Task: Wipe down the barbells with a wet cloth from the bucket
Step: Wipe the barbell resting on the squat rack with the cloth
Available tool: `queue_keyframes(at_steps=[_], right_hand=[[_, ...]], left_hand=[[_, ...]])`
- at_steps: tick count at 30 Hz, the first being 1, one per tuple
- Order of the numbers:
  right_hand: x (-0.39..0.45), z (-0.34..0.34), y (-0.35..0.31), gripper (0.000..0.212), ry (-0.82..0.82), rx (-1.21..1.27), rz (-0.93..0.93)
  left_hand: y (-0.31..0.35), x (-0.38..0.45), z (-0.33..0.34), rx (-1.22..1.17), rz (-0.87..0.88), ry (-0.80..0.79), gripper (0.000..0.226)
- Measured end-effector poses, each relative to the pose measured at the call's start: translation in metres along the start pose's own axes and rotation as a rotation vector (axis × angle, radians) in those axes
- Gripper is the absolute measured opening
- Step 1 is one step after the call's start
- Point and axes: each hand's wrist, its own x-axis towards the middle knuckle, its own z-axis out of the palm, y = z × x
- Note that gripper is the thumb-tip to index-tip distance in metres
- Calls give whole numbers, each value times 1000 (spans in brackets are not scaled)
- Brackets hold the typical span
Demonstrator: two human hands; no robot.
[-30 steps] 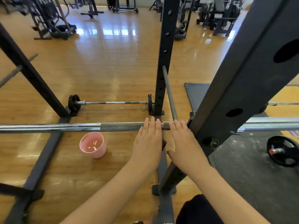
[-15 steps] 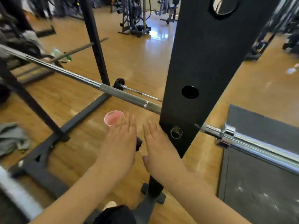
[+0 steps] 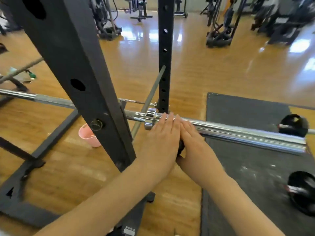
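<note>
Both hands now past upright point(image 3: 88, 92), on barbell point(image 3: 238, 132) sleeve; left hand point(image 3: 160, 138), right hand point(image 3: 194, 142) grip flat, fingers straight.

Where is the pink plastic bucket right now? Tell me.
In the head view, the pink plastic bucket stands on the wooden floor at lower left, partly hidden behind the black steel rack upright, left of both hands.

Two bare forearms rise from the bottom edge of the frame toward its centre, with no sleeves, watch, bracelets or gloves on them. The left hand point(image 3: 162, 133) and the right hand point(image 3: 194, 142) are uncovered, with straight, slim fingers point(image 3: 167, 119), short plain nails and no rings. A dark garment point(image 3: 117, 233) shows at the bottom centre.
</note>
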Motion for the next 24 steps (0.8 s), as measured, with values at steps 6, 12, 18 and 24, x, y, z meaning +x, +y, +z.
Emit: queue_keyframes(at_steps=[6, 12, 18, 24], right_hand=[[-28, -32, 51, 89, 146, 23, 199], [-36, -41, 66, 72, 268, 38, 260], [-36, -20, 60, 43, 627, -174, 277], [-36, -14, 63, 53, 735, 12, 233]], left_hand=[[55, 40, 7, -37, 270, 124, 64], [60, 68, 20, -117, 485, 138, 67], [40, 83, 32, -289, 580, 270, 80], [46, 93, 39, -554, 641, 432, 54]])
